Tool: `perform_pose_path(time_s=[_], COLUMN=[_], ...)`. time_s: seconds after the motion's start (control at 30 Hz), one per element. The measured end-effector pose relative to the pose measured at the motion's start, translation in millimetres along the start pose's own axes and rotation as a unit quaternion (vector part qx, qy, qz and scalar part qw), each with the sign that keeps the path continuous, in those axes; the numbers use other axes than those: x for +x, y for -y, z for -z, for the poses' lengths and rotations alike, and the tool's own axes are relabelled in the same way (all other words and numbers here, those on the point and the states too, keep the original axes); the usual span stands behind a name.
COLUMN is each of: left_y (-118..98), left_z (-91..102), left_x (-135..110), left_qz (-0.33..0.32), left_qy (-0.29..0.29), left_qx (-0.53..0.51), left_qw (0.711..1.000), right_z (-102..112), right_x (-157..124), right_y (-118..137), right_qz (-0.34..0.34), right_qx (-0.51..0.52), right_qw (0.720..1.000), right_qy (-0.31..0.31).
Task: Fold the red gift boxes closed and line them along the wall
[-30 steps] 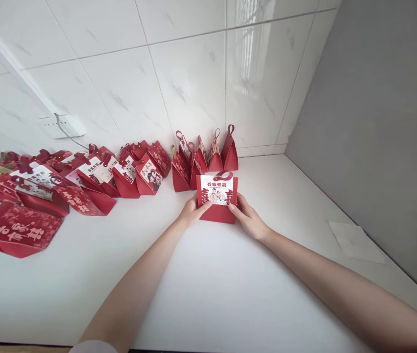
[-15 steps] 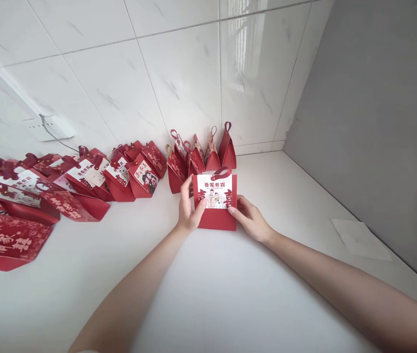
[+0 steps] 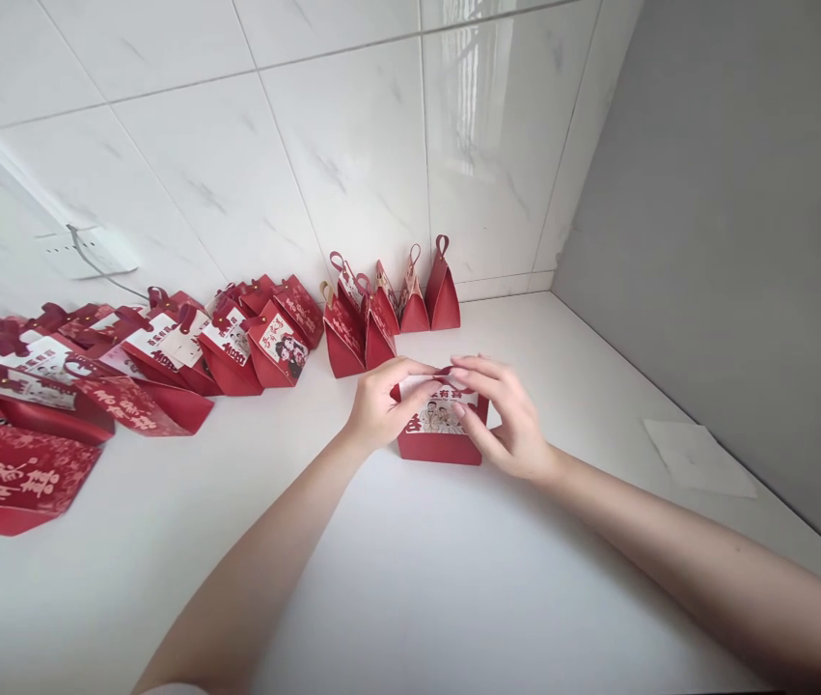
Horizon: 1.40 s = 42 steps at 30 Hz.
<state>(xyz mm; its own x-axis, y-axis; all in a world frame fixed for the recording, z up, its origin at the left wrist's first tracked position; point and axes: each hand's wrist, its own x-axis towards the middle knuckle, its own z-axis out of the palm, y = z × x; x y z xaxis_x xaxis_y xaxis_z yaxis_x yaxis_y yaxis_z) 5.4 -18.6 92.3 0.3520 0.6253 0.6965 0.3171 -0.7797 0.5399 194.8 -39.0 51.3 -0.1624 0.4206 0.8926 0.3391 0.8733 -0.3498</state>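
A red gift box point(image 3: 440, 448) with a white printed front panel stands on the white table between my hands. My left hand point(image 3: 390, 403) pinches its upper left edge, thumb on the front panel and fingers along the top. At the upper right, my right hand point(image 3: 507, 417) has its fingers curved over the top beside a dark red ribbon loop point(image 3: 445, 372). The right thumb is apart from those fingers, in front of the panel. Fingers partly hide the ribbon and the box's top edge.
Several upright red gift boxes point(image 3: 444, 297) with ribbon loops stand by the tiled wall. More red boxes point(image 3: 164, 338) crowd the left side, with a larger-looking one point(image 3: 15, 478) at front left. A white paper sheet point(image 3: 699, 458) lies near the grey panel point(image 3: 728, 241) on the right.
Both hands have shifted from the box's sides up to its top edge and ribbon. The box sits slightly lower and further right in view, its panel now partly covered by fingers.
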Motion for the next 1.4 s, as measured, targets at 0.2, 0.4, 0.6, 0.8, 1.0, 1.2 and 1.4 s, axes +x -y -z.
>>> perform_pose_path(time_s=[0.2,0.4,0.6,0.8,1.0,1.2,1.4], left_y=[1.6,6.1,11.8,16.1,20.0,21.1,22.2], left_z=[-0.5,-5.0,-12.3,-12.2,-12.1,-12.1,-11.9], left_x=[-0.3,-4.3,-10.3,-14.2,-15.8,-16.8,-18.0], left_qz=[0.04,-0.055,-0.17,-0.175,-0.189,-0.18,-0.185], left_qy=[0.001,-0.032,-0.142,-0.13,-0.125,-0.113,-0.106], left_qx=[0.023,0.079,0.202,0.214,0.22,0.238,0.223], left_qw=[0.999,0.995,0.954,0.952,0.949,0.948,0.951], right_z=[8.9,9.2,11.6,15.7,11.5,2.0,-13.5], right_x=[15.1,21.3,21.8,25.1,21.7,7.8,-19.4], right_y=[-0.3,-2.7,4.6,11.5,5.7,5.0,1.8], right_qz=[-0.187,-0.226,-0.186,-0.139,-0.127,-0.13,-0.16], right_qx=[0.079,0.145,0.106,0.092,0.072,0.046,0.054], right_qw=[0.979,0.96,0.975,0.985,0.987,0.989,0.983], right_qy=[-0.024,-0.075,-0.056,0.049,0.072,0.056,0.067])
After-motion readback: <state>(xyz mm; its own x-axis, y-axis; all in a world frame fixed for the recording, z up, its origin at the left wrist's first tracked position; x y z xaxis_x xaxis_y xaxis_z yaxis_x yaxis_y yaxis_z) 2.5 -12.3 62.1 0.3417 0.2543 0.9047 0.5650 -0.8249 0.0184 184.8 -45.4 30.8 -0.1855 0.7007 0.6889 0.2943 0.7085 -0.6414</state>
